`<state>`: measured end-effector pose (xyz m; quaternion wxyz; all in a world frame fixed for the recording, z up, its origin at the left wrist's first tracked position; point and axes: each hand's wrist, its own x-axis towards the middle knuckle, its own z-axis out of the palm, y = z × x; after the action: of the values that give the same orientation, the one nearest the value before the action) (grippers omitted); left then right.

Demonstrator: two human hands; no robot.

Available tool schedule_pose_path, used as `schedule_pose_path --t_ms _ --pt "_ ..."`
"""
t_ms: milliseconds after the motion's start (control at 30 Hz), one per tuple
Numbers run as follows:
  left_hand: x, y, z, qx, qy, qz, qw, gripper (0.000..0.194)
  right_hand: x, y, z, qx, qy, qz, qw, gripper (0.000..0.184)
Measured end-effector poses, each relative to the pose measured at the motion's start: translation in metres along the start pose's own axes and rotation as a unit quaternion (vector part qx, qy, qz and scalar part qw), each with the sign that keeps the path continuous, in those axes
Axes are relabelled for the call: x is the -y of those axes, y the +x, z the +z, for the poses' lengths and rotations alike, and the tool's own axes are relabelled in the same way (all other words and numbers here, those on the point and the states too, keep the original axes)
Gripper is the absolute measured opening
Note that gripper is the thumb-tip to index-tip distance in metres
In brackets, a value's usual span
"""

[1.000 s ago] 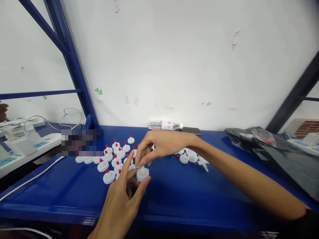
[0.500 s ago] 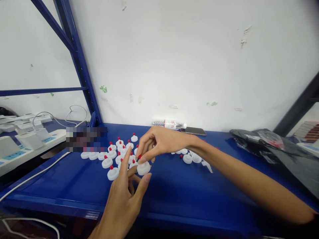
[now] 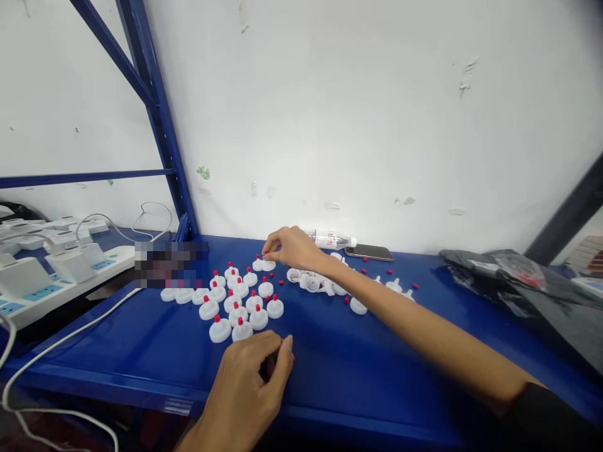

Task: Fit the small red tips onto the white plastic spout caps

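Observation:
My right hand reaches to the far side of the group, its fingers pinching the red tip of a white nozzle cap. This cap rests at table level, right beside another red-tipped cap. Nearer to me, my left hand is closed, thumb and forefinger together, with nothing visible in it. Just beyond its knuckles stands a red-tipped white cap, one of several upright in a loose group. To the right lie loose white nozzle pieces, partly covered by my right forearm, and small red tips.
A clear plastic bottle and a phone lie by the wall. Black plastic bags cover the right side. At left are a white power strip, a cable and a blue rack post.
My right hand has carried the capped piece from above my left hand to the back of the group. My left hand has lowered and its spread fingers have closed. The view has shifted slightly.

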<state>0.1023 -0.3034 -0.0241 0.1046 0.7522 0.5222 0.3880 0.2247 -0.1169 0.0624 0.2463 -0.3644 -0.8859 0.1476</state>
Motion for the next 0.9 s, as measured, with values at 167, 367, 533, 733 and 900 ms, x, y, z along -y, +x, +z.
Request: schedule_pose_path --t_ms 167,367,533,733,900 --pt "0.000 0.000 -0.001 -0.001 -0.003 0.008 1.000 0.048 -0.006 0.018 0.024 0.054 -0.010 -0.005 0.998 0.012" --pt "0.002 0.000 0.000 0.007 0.000 0.009 1.000 0.046 -0.001 0.015 0.023 0.069 -0.026 -0.004 0.997 0.008" --pt "0.004 0.000 0.002 0.005 0.006 0.019 1.000 0.046 0.003 0.014 0.017 0.064 -0.052 0.002 0.997 0.004" --pt "0.005 -0.001 0.003 0.005 0.006 0.021 1.000 0.046 0.001 0.014 0.023 0.063 -0.076 -0.017 0.995 0.007" --pt "0.007 -0.001 0.004 0.020 0.004 0.013 1.000 0.047 -0.001 0.014 0.022 0.066 -0.089 -0.039 0.993 0.007"
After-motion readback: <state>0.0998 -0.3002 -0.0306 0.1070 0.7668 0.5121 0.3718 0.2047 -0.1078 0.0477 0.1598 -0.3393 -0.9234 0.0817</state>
